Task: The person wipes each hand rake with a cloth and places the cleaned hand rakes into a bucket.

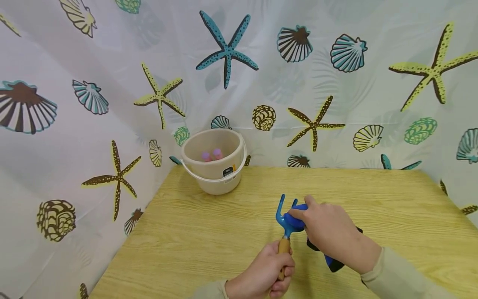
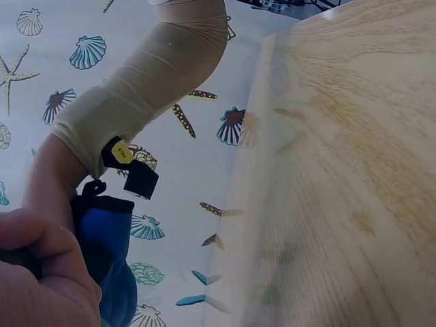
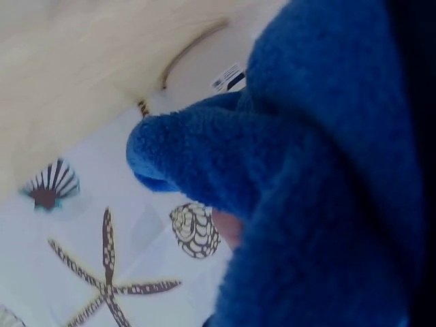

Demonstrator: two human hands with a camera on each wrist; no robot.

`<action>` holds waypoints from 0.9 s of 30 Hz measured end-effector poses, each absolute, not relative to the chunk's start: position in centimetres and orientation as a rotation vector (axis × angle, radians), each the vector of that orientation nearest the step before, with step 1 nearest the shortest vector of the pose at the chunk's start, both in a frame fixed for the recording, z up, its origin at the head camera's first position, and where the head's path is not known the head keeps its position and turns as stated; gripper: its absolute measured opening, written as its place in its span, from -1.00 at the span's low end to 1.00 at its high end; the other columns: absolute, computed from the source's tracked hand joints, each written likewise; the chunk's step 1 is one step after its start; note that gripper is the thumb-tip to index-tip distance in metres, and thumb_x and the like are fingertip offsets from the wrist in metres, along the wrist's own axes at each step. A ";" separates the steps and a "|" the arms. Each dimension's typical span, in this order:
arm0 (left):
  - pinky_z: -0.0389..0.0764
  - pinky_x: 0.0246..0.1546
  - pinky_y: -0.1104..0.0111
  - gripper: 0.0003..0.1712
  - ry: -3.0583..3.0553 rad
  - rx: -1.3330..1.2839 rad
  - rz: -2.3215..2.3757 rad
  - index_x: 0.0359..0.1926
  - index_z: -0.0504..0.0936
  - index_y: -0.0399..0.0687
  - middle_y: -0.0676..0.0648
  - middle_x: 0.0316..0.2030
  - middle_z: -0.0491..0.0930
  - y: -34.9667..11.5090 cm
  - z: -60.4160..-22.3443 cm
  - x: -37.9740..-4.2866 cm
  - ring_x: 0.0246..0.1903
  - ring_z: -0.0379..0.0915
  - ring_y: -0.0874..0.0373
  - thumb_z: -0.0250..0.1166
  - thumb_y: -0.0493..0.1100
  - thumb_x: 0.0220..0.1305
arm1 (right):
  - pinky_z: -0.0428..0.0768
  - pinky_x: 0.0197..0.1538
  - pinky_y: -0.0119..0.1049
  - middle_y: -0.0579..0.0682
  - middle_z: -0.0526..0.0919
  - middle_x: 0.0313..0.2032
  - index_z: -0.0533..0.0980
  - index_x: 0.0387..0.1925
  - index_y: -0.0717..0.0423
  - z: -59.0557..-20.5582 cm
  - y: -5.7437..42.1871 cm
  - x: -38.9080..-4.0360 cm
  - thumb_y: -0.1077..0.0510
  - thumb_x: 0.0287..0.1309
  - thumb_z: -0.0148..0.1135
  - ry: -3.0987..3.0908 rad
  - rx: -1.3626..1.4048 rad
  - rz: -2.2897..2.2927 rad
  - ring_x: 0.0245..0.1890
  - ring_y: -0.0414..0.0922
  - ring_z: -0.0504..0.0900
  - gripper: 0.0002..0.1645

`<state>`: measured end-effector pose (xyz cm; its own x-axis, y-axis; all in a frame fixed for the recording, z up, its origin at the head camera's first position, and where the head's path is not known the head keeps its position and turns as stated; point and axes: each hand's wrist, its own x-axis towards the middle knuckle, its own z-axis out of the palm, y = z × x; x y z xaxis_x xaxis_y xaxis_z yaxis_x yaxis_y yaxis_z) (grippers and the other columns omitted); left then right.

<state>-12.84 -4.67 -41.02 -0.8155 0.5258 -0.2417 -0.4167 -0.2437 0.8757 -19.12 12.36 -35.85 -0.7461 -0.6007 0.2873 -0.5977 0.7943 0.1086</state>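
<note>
My left hand (image 1: 267,268) grips the wooden handle (image 1: 284,246) of a small garden hand fork with blue tines (image 1: 280,209), which point away from me above the table. In my right hand (image 1: 332,228) is a blue fuzzy cloth (image 1: 296,220), pinched against the fork's blue head and covering part of it. More blue fabric with black edging hangs below that hand. The right wrist view is largely filled by the folded cloth (image 3: 306,163), with a fingertip showing beneath a fold. The left wrist view shows curled left fingers (image 2: 48,266) beside the hanging cloth (image 2: 105,238).
A beige bucket (image 1: 213,168) with a white handle stands at the table's back left. Inside are two pinkish-purple objects (image 1: 217,154), their kind unclear. The wood-grain table (image 1: 179,236) is bordered by a curtain (image 1: 261,89) printed with shells and starfish.
</note>
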 end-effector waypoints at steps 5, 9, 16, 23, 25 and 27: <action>0.07 -0.94 0.51 -0.80 1.457 0.127 2.096 -0.27 0.21 -0.12 0.07 -0.67 0.28 -4.7 -41.2 -13.1 -0.88 -0.02 0.26 0.05 -0.36 0.12 | 0.33 -0.80 -0.41 0.13 0.54 -0.28 0.66 -0.11 -0.20 -35.5 12.2 -18.2 0.16 -0.14 0.42 -2.714 0.998 0.086 -0.77 -0.25 0.34 -0.56; 0.07 -0.94 0.50 -0.81 1.490 0.128 2.089 -0.27 0.22 -0.11 0.07 -0.68 0.28 -4.6 -41.2 -13.3 -0.88 -0.02 0.25 0.05 -0.35 0.12 | 0.46 -0.73 -0.34 0.17 0.56 -0.22 0.66 -0.12 -0.20 -35.3 12.0 -17.6 0.14 -0.15 0.43 -2.713 1.018 0.093 -0.69 -0.19 0.46 -0.57; 0.03 -0.94 0.50 -0.80 1.500 0.143 2.072 -0.29 0.20 -0.11 0.08 -0.71 0.29 -4.2 -41.3 -13.2 -0.89 -0.04 0.26 0.05 -0.35 0.10 | 0.45 -0.78 -0.32 0.23 0.58 -0.17 0.66 -0.11 -0.19 -36.1 11.9 -17.6 0.21 -0.27 0.48 -2.654 0.974 0.002 -0.74 -0.15 0.43 -0.46; 0.04 -0.94 0.50 -0.81 1.486 0.156 2.057 -0.27 0.21 -0.11 0.08 -0.68 0.27 -4.6 -41.2 -13.2 -0.89 -0.04 0.25 0.04 -0.35 0.13 | 0.41 -0.85 -0.28 0.20 0.55 -0.21 0.65 -0.09 -0.15 -36.6 12.1 -18.3 0.25 -0.34 0.51 -2.605 0.897 -0.071 -0.70 -0.01 0.49 -0.40; 0.06 -0.93 0.51 -0.82 1.479 0.147 2.056 -0.26 0.22 -0.12 0.08 -0.67 0.27 -4.7 -41.1 -13.2 -0.88 -0.03 0.25 0.05 -0.34 0.14 | 0.36 -0.87 -0.30 0.21 0.55 -0.21 0.65 -0.08 -0.15 -36.7 12.3 -18.5 0.27 -0.29 0.48 -2.597 0.886 -0.079 -0.72 -0.02 0.47 -0.42; 0.06 -0.93 0.51 -0.81 1.480 0.142 2.058 -0.26 0.22 -0.12 0.08 -0.67 0.27 -4.8 -41.1 -13.2 -0.88 -0.03 0.25 0.05 -0.35 0.14 | 0.34 -0.87 -0.33 0.18 0.54 -0.25 0.66 -0.08 -0.17 -36.8 12.4 -18.5 0.25 -0.26 0.46 -2.590 0.899 -0.077 -0.76 -0.08 0.43 -0.44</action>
